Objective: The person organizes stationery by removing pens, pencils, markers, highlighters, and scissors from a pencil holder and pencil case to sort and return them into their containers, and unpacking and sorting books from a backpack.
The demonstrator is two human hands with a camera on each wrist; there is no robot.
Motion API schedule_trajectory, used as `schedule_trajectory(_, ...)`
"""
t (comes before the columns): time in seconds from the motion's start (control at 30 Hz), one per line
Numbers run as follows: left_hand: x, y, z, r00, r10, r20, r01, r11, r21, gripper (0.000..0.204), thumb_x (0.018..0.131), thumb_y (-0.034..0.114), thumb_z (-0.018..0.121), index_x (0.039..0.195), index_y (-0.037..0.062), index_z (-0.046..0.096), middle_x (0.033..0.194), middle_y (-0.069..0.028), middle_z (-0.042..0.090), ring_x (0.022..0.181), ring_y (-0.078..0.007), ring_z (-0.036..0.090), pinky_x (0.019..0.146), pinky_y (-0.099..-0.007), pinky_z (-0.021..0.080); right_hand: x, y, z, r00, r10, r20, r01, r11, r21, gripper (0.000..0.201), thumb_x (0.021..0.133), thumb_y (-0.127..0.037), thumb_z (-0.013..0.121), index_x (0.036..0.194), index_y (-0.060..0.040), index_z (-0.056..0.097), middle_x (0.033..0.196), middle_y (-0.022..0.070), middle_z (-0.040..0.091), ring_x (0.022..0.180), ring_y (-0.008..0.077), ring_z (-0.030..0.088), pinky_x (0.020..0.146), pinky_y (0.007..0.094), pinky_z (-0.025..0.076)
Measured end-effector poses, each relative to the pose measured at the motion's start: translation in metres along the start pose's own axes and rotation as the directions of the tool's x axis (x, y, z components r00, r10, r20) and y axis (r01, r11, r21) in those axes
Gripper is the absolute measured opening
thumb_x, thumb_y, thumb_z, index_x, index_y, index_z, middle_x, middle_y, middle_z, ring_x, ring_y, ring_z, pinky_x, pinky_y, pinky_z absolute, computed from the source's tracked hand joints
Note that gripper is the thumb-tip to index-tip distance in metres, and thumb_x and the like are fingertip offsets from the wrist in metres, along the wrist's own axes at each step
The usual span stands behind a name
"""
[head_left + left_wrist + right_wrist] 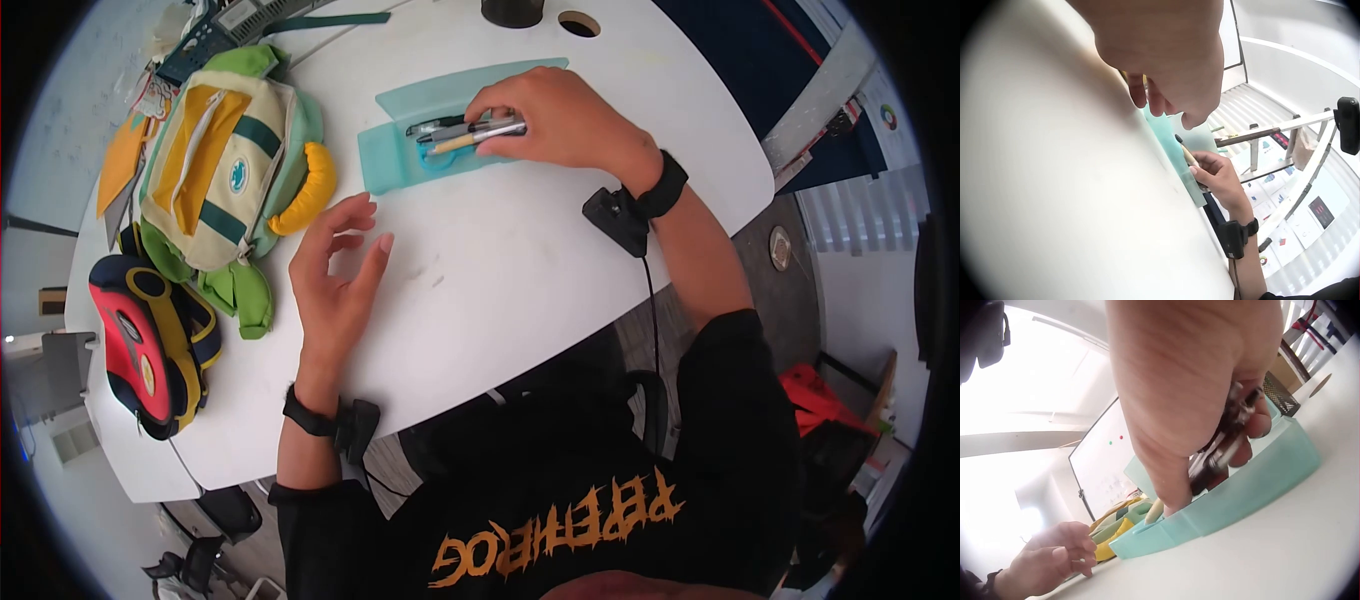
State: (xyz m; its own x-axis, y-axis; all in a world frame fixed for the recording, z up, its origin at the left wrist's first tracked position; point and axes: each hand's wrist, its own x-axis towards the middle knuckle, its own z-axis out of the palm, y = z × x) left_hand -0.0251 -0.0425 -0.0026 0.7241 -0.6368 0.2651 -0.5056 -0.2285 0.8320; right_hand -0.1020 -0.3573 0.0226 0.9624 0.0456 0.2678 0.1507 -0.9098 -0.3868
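Note:
A teal translucent pencil case [385, 160] lies with its lid raised on the white table. Over its right part, my right hand [565, 120] grips a bundle of pens [480, 130]; the right wrist view shows the pens [1225, 447] between thumb and fingers, low at the case [1254, 481]. One light-coloured stick with a dark tip [1186, 149] points out of that grip in the left wrist view. My left hand [335, 280] is held off the case's near left corner, fingers loosely bent and holding nothing.
A cream, green and yellow bag [220, 150] lies at the left, with a red and navy case [145, 340] nearer me. A dark cup [512, 10] and a round table hole [579, 24] are at the far edge.

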Motion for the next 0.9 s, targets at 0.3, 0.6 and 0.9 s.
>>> schedule_trajectory(0.3, 0.001, -0.006, -0.002, 1.000, 0.012, 0.022, -0.013, 0.999, 0.036, 0.036, 0.093, 0.001, 0.078, 0.128, 0.0002, 0.070, 0.115, -0.0066, 0.074, 0.106, -0.0134, 0.068, 0.093, -0.0298, 0.055, 0.001, 0.002, 0.004, 0.999, -0.038, 0.000, 0.038, 0.999, 0.015, 0.026, 0.086, -0.015, 0.085, 0.110, -0.0090, 0.080, 0.099, 0.0078, 0.079, 0.086, 0.0245, 0.073, 0.080, 0.0344, 0.058)
schedule_trajectory(0.6, 0.001, -0.004, -0.001, 0.998, -0.060, 0.012, 0.061, 0.998, -0.016, 0.033, 0.091, 0.004, 0.080, 0.123, 0.0019, 0.073, 0.107, -0.0075, 0.077, 0.099, -0.0158, 0.071, 0.094, -0.0307, 0.056, 0.002, 0.001, 0.005, 0.999, 0.022, 0.033, -0.023, 0.999, 0.047, 0.024, 0.085, -0.009, 0.084, 0.108, -0.0076, 0.081, 0.102, 0.0089, 0.079, 0.086, 0.0258, 0.073, 0.080, 0.0335, 0.058)
schedule_trajectory(0.9, 0.001, -0.003, -0.001, 0.998, -0.068, 0.018, 0.069, 0.996, -0.049, 0.029, 0.092, 0.005, 0.080, 0.120, 0.0001, 0.074, 0.106, -0.0084, 0.077, 0.096, -0.0162, 0.071, 0.092, -0.0304, 0.056, 0.003, -0.002, 0.007, 0.997, -0.049, -0.061, 0.055, 0.994, 0.089, 0.023, 0.085, -0.013, 0.085, 0.106, -0.0066, 0.082, 0.099, 0.0095, 0.079, 0.084, 0.0257, 0.073, 0.077, 0.0329, 0.058)
